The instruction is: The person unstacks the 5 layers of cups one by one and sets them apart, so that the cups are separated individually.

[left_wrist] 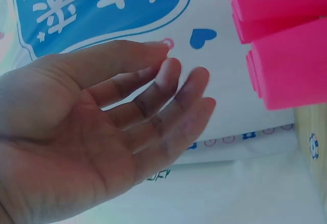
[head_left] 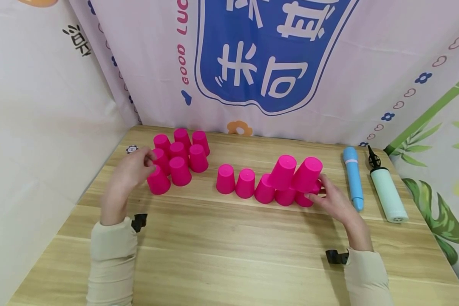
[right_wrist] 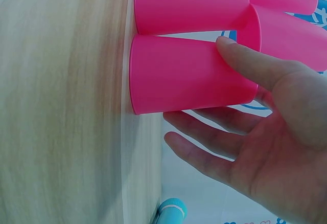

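Observation:
A row of upside-down pink cups (head_left: pixel 225 179) stands on the wooden table. Two more pink cups (head_left: pixel 282 172) sit on top at its right end. My right hand (head_left: pixel 334 199) holds the end cup (right_wrist: pixel 189 75) of the lower row, thumb on its front and fingers along its far side. To the left, a cluster of several upside-down pink cups (head_left: pixel 180 172) stands on the table. My left hand (head_left: pixel 131 168) is beside the cluster's near-left cup (head_left: pixel 158 180). In the left wrist view its fingers (left_wrist: pixel 168 75) are loosely bent with nothing between them.
On the right lie a light blue tube-shaped object (head_left: pixel 353 178) and a pale green hand pump (head_left: pixel 388 193) with a black nozzle. A printed cloth (head_left: pixel 157 55) hangs behind the table's back edge, and white cloth (head_left: pixel 46 127) hangs at the left side.

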{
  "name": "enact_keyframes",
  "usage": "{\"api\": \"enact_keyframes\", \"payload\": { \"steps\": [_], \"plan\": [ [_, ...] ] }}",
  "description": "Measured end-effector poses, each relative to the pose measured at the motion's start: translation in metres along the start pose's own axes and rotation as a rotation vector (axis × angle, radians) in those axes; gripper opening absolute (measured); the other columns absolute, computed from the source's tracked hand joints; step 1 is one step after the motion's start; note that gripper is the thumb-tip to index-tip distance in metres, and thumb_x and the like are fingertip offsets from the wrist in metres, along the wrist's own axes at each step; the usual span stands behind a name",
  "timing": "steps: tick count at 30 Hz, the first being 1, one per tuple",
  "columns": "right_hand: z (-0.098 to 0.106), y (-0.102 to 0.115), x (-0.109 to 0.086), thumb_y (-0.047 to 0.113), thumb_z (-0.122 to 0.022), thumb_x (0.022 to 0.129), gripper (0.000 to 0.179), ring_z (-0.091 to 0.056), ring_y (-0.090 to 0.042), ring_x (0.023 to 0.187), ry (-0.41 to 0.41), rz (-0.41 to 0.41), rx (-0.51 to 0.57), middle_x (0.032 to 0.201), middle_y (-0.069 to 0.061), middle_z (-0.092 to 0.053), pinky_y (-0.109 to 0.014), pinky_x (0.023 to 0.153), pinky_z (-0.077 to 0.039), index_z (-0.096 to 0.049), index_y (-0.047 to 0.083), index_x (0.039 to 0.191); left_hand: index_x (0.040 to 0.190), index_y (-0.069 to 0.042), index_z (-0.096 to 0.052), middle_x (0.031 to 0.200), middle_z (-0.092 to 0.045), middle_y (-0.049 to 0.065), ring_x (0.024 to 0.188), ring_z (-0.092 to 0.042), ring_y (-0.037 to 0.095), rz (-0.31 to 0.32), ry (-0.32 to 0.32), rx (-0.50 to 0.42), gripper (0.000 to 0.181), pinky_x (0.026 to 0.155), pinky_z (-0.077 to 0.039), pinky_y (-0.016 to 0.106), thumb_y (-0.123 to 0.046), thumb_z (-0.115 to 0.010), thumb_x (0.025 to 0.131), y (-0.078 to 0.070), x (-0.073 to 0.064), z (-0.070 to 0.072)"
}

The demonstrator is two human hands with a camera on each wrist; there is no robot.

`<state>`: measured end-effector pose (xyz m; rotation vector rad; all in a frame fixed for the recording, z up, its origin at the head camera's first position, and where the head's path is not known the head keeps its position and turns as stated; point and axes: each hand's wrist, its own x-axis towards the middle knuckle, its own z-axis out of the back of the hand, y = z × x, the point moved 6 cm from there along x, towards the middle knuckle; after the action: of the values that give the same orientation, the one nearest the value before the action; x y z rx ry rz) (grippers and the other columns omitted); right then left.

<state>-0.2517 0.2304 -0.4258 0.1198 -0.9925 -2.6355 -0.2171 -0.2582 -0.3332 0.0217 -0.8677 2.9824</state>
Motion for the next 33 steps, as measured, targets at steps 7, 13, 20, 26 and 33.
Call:
{"api": "enact_keyframes", "payload": {
  "steps": [7,13,20,26,33],
  "plan": [
    [0.0,0.001,0.003,0.026,-0.066,0.092,0.065,-0.056,-0.043,0.11,0.0,-0.001,-0.013,0.125,-0.025,-0.054,-0.053,0.089,-0.05,-0.033,0.0,0.141,0.102,0.007,-0.051,0.087,-0.051,0.016,0.08,-0.049,0.03,-0.064,-0.05,0.012,0.015,0.067,-0.041,0.038,0.007,-0.05,0.086,-0.005,0.002,-0.004],
    [0.001,0.002,0.005,0.025,-0.066,0.092,0.065,-0.055,-0.043,0.111,0.002,0.004,-0.013,0.126,-0.025,-0.054,-0.053,0.089,-0.05,-0.032,0.001,0.142,0.102,0.007,-0.051,0.087,-0.05,0.017,0.082,-0.047,0.031,-0.075,-0.066,-0.001,0.016,0.068,-0.041,0.038,0.008,-0.048,0.087,-0.006,0.002,-0.005],
    [0.001,0.001,0.004,0.025,-0.066,0.092,0.065,-0.055,-0.043,0.111,0.001,0.008,-0.006,0.125,-0.025,-0.054,-0.054,0.09,-0.049,-0.032,0.0,0.141,0.106,0.006,-0.052,0.093,-0.052,0.018,0.087,-0.049,0.033,-0.124,-0.078,0.01,0.017,0.072,-0.043,0.042,0.006,-0.048,0.089,-0.025,-0.001,-0.008],
    [0.001,0.001,0.001,0.023,-0.067,0.092,0.063,-0.056,-0.043,0.109,-0.007,0.012,-0.004,0.123,-0.026,-0.055,-0.054,0.09,-0.049,-0.034,-0.002,0.14,0.105,0.003,-0.055,0.097,-0.057,0.016,0.086,-0.053,0.029,-0.294,-0.075,-0.085,0.016,0.076,-0.048,0.04,0.007,-0.052,0.089,-0.068,-0.006,-0.027],
    [0.0,0.0,0.0,0.025,-0.067,0.092,0.065,-0.055,-0.044,0.11,-0.002,0.003,0.007,0.124,-0.026,-0.054,-0.054,0.091,-0.049,-0.033,-0.002,0.14,0.116,0.0,-0.054,0.098,-0.06,0.011,0.089,-0.06,0.021,-0.505,-0.104,-0.248,0.03,0.078,-0.055,0.034,-0.009,-0.066,0.091,-0.131,-0.007,-0.063]
  ]
}}
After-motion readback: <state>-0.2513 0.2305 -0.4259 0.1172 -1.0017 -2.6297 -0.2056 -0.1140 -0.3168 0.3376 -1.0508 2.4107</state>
